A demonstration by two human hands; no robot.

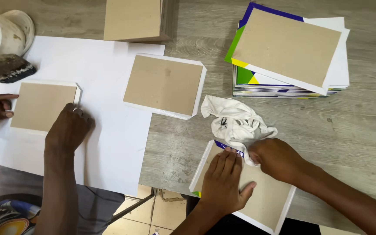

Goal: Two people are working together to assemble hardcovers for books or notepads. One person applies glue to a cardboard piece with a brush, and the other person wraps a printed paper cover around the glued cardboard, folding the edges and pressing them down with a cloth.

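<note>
Cardboard panel [264,200] under both hands, white cloth [233,119] alongside.

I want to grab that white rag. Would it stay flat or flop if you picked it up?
The white cloth would probably flop: it lies crumpled in soft folds. It looks light, bunched under the right hand. It likely won't slide far on the wooden table.

Left hand [223,182] lies flat, fingers together; right hand [277,159] curled
</note>
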